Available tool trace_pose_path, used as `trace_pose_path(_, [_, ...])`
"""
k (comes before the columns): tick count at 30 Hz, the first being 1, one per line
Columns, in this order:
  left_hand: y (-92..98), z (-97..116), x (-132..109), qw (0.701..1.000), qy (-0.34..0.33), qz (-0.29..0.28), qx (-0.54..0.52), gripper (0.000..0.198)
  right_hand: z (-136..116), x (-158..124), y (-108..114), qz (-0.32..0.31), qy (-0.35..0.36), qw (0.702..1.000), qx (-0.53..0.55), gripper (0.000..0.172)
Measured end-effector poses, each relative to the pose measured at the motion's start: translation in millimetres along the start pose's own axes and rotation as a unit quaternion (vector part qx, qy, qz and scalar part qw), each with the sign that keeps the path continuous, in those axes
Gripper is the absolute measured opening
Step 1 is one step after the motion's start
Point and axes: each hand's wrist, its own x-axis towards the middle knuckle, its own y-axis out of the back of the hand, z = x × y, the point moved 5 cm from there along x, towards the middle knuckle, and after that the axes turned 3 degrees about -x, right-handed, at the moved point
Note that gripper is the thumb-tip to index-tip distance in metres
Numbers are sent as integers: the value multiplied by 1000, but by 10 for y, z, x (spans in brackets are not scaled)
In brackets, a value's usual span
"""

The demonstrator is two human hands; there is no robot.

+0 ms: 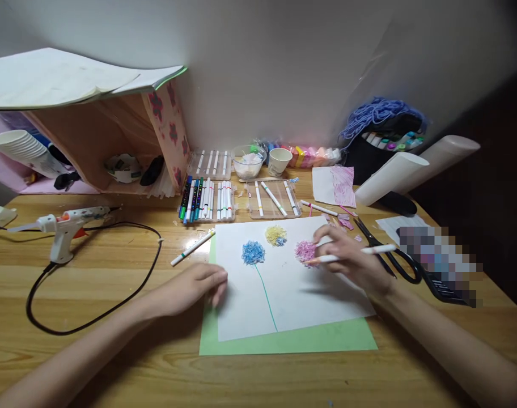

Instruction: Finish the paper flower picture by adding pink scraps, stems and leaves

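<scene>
My right hand point(346, 255) grips a white marker point(380, 249), its orange-looking tip at the lower edge of a pink clump of paper shreds point(305, 252). A white sheet point(292, 294) carries that clump, a blue one point(253, 252) and a yellow one point(275, 234) with a few blue bits. From the blue clump a thin green line point(267, 300) runs down the sheet. My left hand point(210, 281) is loosely curled at the sheet's left edge, with nothing visible in it. Under the white sheet lies a light green sheet point(292, 340).
A glue gun point(67, 229) with a looping black cord is at left. Near my left hand lies a green-banded marker point(193, 248). Black scissors point(390, 258) are beside my right wrist. Behind stand marker cases point(275, 215), a glass bowl point(248, 164) and a paper cup point(279, 162).
</scene>
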Motion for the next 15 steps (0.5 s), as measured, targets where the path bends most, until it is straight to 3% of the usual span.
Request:
trace_pose_path(2, [110,-54,61,986,-58,112,107,42,143,36,-89,-41,-41,993,-99,18])
trace_pose_path(3, [113,-65,101,976,-85,134,150,40,200,67,-172,-64,-38,987,-140,19])
trace_pose_path(7, [38,-113,243,954,-123,141,236,40,384,225,-418,-58,3,974,-219,15])
trace_pose_path(15, [44,-180,279,943,-132,144,270,40,487,284,-411,23,31,948,-315,9])
